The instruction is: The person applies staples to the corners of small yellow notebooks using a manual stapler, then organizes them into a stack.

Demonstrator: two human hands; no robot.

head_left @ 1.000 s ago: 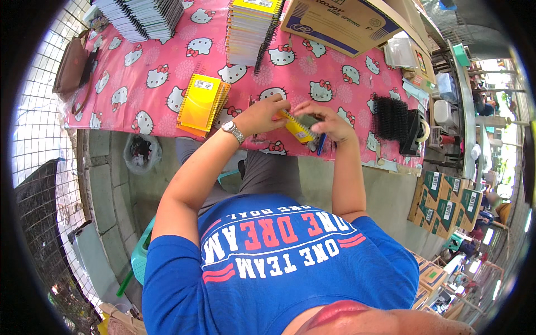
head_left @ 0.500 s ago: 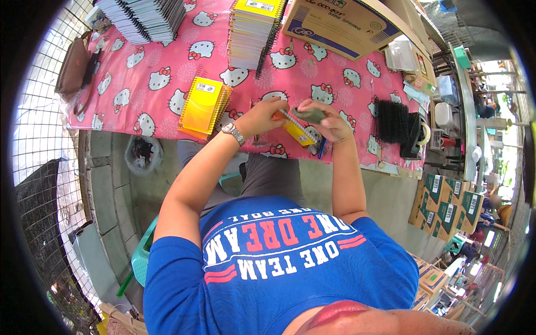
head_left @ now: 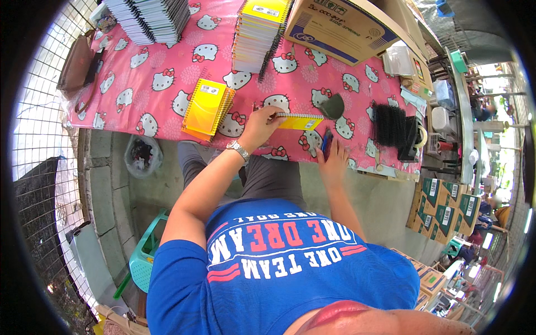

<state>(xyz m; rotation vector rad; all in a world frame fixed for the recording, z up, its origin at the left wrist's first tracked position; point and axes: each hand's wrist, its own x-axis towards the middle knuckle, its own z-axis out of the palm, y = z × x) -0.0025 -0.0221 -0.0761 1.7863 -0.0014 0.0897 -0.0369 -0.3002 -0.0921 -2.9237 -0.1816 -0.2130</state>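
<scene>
My left hand [head_left: 261,128], wearing a watch, pinches one end of a slim yellow spiral notebook [head_left: 301,121]. The notebook is held edge-on above the table, its coil side up. At its far right end a dark green flat piece [head_left: 333,106] rests on the tablecloth. My right hand [head_left: 335,159] is low over the table's near edge, thumb and fingers around a small blue and dark tool [head_left: 327,142] whose exact kind I cannot make out. A small pile of yellow spiral notebooks [head_left: 205,107] sits to the left of my left hand.
Tall notebook stacks [head_left: 258,42] and a cardboard box [head_left: 340,28] stand along the back of the pink tablecloth [head_left: 178,61]. On the right are black coils [head_left: 387,124] and a tape dispenser [head_left: 412,137]. A brown bag [head_left: 75,64] lies at the left.
The green piece has left my right hand and now lies on the table. My right hand has moved down to the blue tool. The notebook in my left hand has swung nearly level.
</scene>
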